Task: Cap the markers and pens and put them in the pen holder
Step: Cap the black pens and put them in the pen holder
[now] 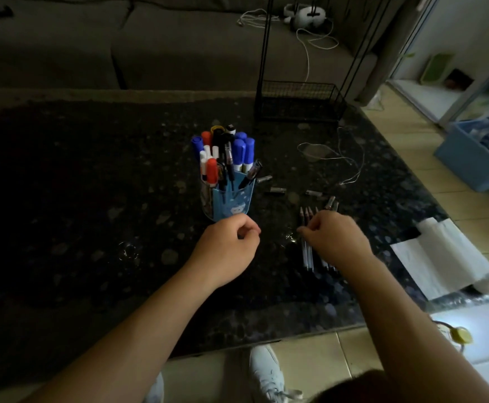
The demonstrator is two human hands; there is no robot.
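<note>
A blue pen holder (231, 200) stands mid-table, packed with capped blue and red markers and black pens. Several uncapped pens (307, 251) lie side by side to its right, tips pointing away from me. Loose caps lie beyond them: one cap (264, 179), a second cap (277, 190), a third cap (314, 193). My left hand (227, 247) hovers just in front of the holder, fingers curled, nothing visible in it. My right hand (336, 239) rests over the row of pens, fingertips pinched at one of them; whether it grips is hidden.
The dark speckled table (92, 199) carries a black wire basket (300, 101) at the back and a thin white cable (339, 158) to the right. White paper (441, 257) lies at the right edge. A sofa stands behind, a blue bin on the floor at right.
</note>
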